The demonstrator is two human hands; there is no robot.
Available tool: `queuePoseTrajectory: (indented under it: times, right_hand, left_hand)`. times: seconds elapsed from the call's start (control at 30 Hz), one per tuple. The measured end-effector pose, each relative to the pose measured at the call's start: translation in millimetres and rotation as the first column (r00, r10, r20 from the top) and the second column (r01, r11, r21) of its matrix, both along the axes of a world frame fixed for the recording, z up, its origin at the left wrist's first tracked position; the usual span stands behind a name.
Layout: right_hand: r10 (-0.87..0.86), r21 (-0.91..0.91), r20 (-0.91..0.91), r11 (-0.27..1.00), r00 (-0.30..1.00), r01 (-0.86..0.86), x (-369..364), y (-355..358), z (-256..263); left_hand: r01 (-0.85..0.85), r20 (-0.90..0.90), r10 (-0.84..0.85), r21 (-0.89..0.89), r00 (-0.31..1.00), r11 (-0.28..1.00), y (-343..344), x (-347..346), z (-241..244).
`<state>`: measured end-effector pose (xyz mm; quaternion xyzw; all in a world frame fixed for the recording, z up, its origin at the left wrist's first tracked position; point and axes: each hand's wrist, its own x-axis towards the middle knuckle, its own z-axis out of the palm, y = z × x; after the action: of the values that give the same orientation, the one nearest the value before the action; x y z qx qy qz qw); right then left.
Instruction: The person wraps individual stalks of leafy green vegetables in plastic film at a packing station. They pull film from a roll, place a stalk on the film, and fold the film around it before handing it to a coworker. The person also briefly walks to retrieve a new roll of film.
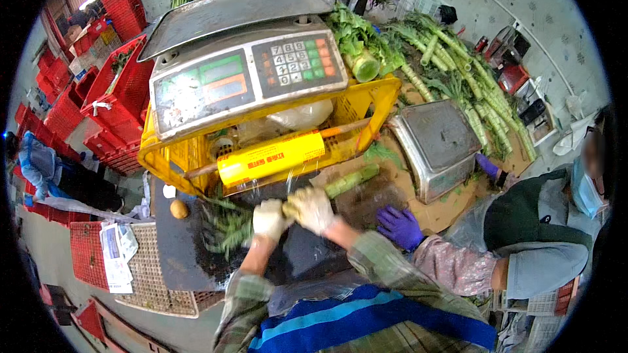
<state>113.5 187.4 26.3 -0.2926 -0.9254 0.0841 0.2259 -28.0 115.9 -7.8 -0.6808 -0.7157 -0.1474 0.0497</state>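
Observation:
My left hand and my right hand, both in white gloves, meet over the dark table. Between them they grip the base of a leafy green vegetable, whose leaves spread out to the left. Just beyond my right hand lies a thick cut green stalk. A roll of yellow printed cling film hangs on a rod across the yellow plastic crate, directly in front of my hands. The digital scale stands on that crate. A small round tan object is on the table at left.
A co-worker's purple-gloved hand rests close to my right. Beyond it are a second metal scale and a heap of long green stalks. Red crates stack up at left; a beige crate sits beside the table.

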Motion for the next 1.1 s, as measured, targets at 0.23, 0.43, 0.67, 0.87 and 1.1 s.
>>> queuePoseTrajectory:
  times: [0.23, 0.43, 0.67, 0.87, 1.1]
  right_hand:
    - [0.198, -0.011, 0.268, 0.979, 0.943, -0.202, 53, -67, 3]
    - [0.135, -0.133, 0.59, 0.989, 0.796, -0.069, -31, 6, 18]
    - [0.313, -0.401, 0.408, 0.905, 0.858, -0.14, -4, -39, -6]
    - [0.508, -0.4, 0.337, 0.84, 0.793, -0.368, -4, -107, -22]
    - [0.723, -0.445, 0.078, 0.641, 0.686, -0.625, -25, -130, -38]
  left_hand:
    - [-0.199, 0.5, -0.025, 0.389, 0.866, 0.9, -69, 38, 39]
    - [-0.203, 0.523, 0.25, -0.146, 0.815, 0.968, 10, -13, 15]
    - [0.092, 0.051, -0.077, -0.603, 0.996, 0.793, 35, -13, 16]
    - [-0.077, -0.059, 0.051, -0.836, 0.997, 0.544, 33, 10, 31]
    - [0.064, 0.708, 0.55, -0.637, 0.442, 0.769, 5, -14, -10]
